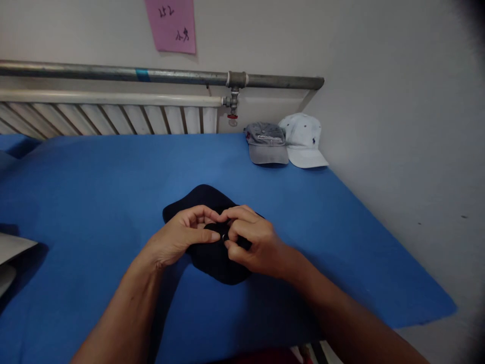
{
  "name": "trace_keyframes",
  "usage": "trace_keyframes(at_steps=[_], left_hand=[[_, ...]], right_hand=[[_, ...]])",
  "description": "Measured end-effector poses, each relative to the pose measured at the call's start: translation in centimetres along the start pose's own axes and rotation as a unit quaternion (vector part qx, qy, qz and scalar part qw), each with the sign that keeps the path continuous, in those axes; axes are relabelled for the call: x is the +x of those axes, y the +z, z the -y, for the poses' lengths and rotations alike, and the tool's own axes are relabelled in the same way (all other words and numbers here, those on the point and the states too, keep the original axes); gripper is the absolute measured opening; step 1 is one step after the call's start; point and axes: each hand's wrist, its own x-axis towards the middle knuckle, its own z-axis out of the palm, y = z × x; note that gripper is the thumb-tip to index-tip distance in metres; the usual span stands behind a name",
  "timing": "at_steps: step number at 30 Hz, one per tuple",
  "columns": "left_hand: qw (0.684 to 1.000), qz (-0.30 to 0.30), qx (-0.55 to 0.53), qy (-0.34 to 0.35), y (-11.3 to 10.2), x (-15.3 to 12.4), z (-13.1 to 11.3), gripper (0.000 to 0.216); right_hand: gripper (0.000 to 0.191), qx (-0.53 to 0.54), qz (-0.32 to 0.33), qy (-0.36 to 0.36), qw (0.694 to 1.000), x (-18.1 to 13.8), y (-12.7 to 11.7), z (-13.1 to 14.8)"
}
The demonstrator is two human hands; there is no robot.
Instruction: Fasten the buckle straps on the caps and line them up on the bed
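A black cap (223, 263) lies on the blue-covered table (113, 202), its brim pointing away to the far left. My left hand (185, 232) is closed on the cap's edge, thumb on top and fingers curled behind. From the other side, my right hand (252, 235) pinches the black strap (245, 243) of the cap. Between the two thumbs shows a small shiny metal buckle (224, 236). The fingertips of both hands almost meet above it. Part of the cap is hidden under my hands.
A grey cap (267, 144) and a white cap (303, 139) sit side by side at the back right, near the wall. Behind the table run a radiator (151, 119) and a metal pipe (182, 77). A white object (17, 247) juts in at the left edge.
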Motion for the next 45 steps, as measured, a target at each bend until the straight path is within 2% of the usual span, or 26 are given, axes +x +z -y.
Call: trace_keyframes(at_steps=[9, 15, 19, 24, 31, 39, 45], left_hand=[[1.000, -0.002, 0.008, 0.020, 0.0, 0.0, 0.2, 0.027], [1.000, -0.015, 0.019, 0.016, -0.2, 0.0, 0.3, 0.030], [1.000, -0.027, -0.014, -0.002, -0.1, 0.1, 0.1, 0.030], [0.999, -0.024, -0.024, -0.009, -0.1, 0.1, 0.1, 0.031], [1.000, -0.024, 0.006, -0.004, -0.1, 0.0, 0.1, 0.028], [0.999, -0.033, 0.024, -0.015, -0.2, 0.2, 0.2, 0.028], [0.998, -0.030, 0.033, -0.032, -0.6, 0.2, 0.7, 0.029]], right_hand=[[0.009, 0.007, 0.051, 0.060, 0.997, -0.4, -0.4, -0.1], [0.016, 0.029, -0.010, 0.081, 0.996, -0.3, -0.3, -0.5], [0.007, 0.080, 0.034, 0.084, 0.993, -0.1, -1.2, -0.5], [0.008, 0.106, 0.050, 0.111, 0.987, -0.1, -1.6, -0.8], [0.008, 0.116, 0.017, 0.124, 0.985, -0.2, -0.8, -0.7], [0.004, 0.122, 0.020, 0.150, 0.981, -0.2, -0.7, -0.8], [0.012, 0.181, 0.014, 0.243, 0.953, 0.2, -1.5, -0.4]])
